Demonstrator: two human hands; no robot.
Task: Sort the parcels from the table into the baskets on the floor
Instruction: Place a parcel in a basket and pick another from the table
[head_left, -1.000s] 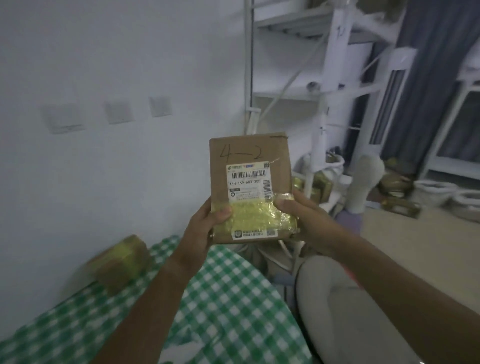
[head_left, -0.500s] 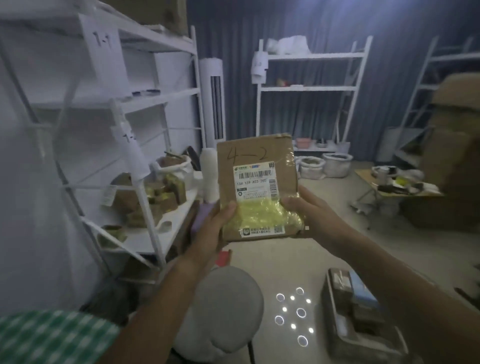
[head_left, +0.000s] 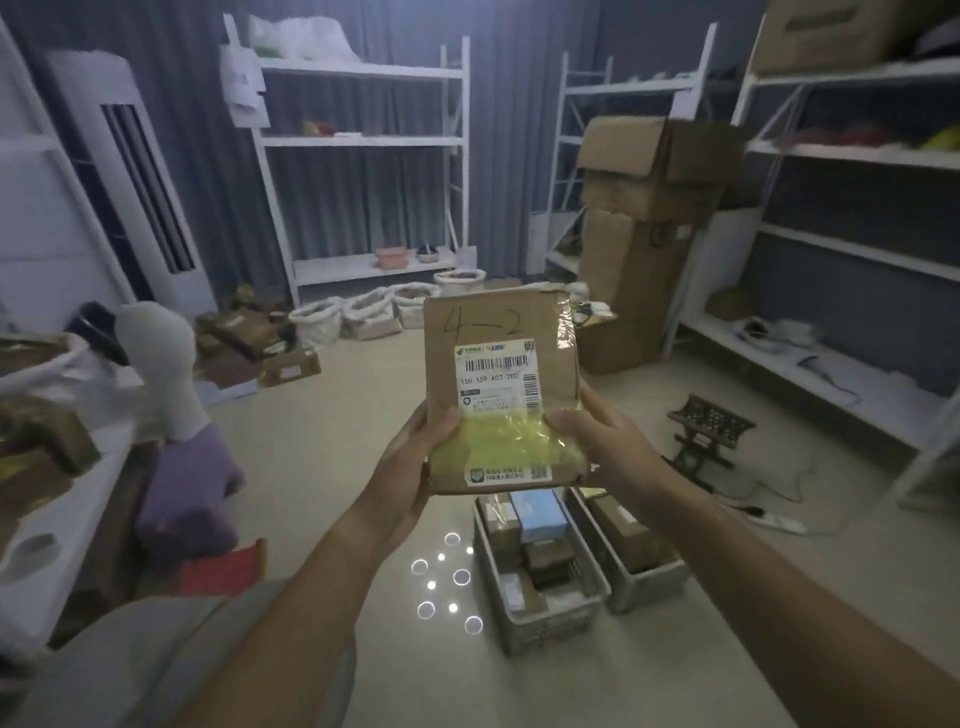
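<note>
A brown cardboard parcel (head_left: 498, 384) marked "4—2", with a white barcode label and yellow tape, is held upright in front of me. My left hand (head_left: 415, 457) grips its lower left edge, thumb on the front. My right hand (head_left: 602, 441) grips its lower right edge the same way. Below the parcel, on the floor, stand two grey baskets side by side: the left basket (head_left: 545, 618) holds several parcels, the right basket (head_left: 649, 582) holds brown parcels.
White shelving racks (head_left: 363, 140) line the back and right walls. Stacked cardboard boxes (head_left: 644, 234) stand at back right. White bags (head_left: 317, 319) and loose parcels lie on the floor at back left. A small dark stool (head_left: 709, 421) and cables sit at right.
My view has swung right, from the checked table and wall to the room and the floor baskets. The parcel stays in both hands, held the same way.
</note>
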